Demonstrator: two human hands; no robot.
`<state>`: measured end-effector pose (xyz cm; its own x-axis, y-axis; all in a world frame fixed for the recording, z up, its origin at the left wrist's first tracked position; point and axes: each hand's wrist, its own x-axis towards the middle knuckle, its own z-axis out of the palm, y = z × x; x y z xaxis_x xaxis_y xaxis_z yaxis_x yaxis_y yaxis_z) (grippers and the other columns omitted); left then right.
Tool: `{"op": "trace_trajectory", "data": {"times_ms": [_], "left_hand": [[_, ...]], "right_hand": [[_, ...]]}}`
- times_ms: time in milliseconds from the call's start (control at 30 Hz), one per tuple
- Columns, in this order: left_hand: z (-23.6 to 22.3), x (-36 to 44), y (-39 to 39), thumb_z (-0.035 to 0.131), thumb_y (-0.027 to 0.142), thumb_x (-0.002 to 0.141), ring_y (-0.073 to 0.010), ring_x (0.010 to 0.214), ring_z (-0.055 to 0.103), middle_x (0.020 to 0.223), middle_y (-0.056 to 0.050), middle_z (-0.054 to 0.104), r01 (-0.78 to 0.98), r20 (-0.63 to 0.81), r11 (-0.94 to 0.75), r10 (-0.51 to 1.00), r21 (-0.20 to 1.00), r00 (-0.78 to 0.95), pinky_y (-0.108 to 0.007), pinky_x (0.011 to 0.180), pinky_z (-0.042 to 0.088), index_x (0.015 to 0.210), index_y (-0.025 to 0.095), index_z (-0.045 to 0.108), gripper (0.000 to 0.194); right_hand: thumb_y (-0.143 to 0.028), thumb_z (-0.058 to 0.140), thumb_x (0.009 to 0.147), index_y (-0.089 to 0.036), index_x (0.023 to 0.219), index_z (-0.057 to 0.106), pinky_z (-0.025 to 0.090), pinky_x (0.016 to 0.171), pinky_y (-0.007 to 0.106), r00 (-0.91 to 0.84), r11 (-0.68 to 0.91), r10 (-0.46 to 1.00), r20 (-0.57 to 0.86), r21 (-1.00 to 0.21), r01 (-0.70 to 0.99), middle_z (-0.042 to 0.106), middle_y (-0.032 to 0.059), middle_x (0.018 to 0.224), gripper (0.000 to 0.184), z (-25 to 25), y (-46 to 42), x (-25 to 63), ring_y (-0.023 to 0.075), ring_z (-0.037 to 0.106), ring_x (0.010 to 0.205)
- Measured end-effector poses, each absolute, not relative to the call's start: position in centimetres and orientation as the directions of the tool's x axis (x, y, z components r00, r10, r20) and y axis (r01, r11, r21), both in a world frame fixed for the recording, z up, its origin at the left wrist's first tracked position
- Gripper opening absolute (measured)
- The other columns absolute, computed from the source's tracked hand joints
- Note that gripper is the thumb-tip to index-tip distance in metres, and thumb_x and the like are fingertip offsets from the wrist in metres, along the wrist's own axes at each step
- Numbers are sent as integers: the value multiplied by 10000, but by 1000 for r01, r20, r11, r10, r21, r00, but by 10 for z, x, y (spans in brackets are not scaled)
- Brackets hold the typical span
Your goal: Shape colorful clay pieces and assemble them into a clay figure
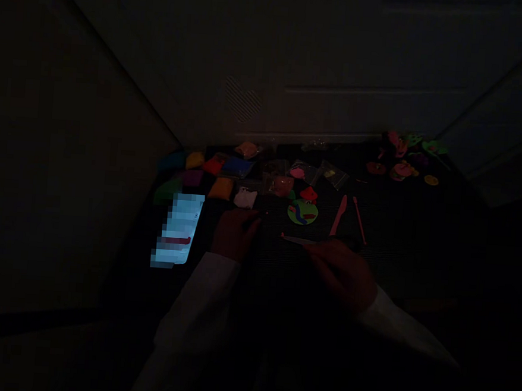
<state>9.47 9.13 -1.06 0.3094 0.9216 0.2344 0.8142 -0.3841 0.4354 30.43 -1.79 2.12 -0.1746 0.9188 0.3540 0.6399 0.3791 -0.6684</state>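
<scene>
In a dark room, a black mat (397,229) holds bags of clay (236,167). Just before a green clay disc (303,212), the right hand (338,272) pinches a thin pink tool (298,240). The left hand's (235,234) grip is too dark to tell. Made clay shapes (401,160) sit past the disc.

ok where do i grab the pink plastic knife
Pinch the pink plastic knife around its middle, across its long edges, coming down from above with the right hand, which is closest. It lies flat and slanted, so the fingers should probably drop in from the top. It's too dark to tell which end is the handle.
</scene>
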Motion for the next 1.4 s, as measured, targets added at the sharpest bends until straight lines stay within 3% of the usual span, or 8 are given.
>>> {"op": "trace_trajectory", "data": {"times_ms": [200,400,567,767,900,1400], "left_hand": [[-4,95,88,482,298,763,-191,855,548,893,-60,626,796,284,-349,930,495,231,-326,778,424,920,166,612,242],[6,107,82,485,295,766,-174,865,550,897,-58,626,758,349,-342,923,555,161,-306,786,427,900,155,616,234],[11,109,85,488,298,765,-163,847,554,873,-45,628,731,376,-339,919,593,121,-298,778,431,881,166,621,221],[3,94,88,489,314,754,-166,814,561,838,-43,624,712,355,-280,934,644,45,-301,744,442,848,170,623,218],[-2,87,85,483,328,756,-160,802,568,851,-42,628,697,324,-246,946,673,21,-291,721,452,845,169,620,228],[-1,87,81,490,325,751,-145,772,571,834,-32,630,668,289,-223,957,710,13,-268,697,451,836,171,626,222]], "right_hand": [[-204,448,819,-210,1073,534,499,733,251,-111,266,961,252,-743,614,652,15,929,268,22,-18,299,119,608,838],[-227,467,815,-215,922,601,491,720,233,-130,265,963,234,-757,597,662,-6,884,172,25,-17,297,108,615,802],[-300,546,773,-186,789,595,431,693,260,-163,325,940,299,-649,688,637,9,784,125,25,-15,300,115,576,746],[-299,470,827,-203,835,611,299,735,319,-332,436,890,312,-369,821,634,17,784,170,10,-12,295,126,536,750],[-349,470,819,-209,775,613,247,712,337,-363,417,897,251,-212,884,617,12,724,205,1,-10,287,142,509,715],[-394,437,826,-224,1052,565,245,744,355,-372,413,906,200,-235,880,612,42,887,311,3,-22,297,166,486,802]]}}
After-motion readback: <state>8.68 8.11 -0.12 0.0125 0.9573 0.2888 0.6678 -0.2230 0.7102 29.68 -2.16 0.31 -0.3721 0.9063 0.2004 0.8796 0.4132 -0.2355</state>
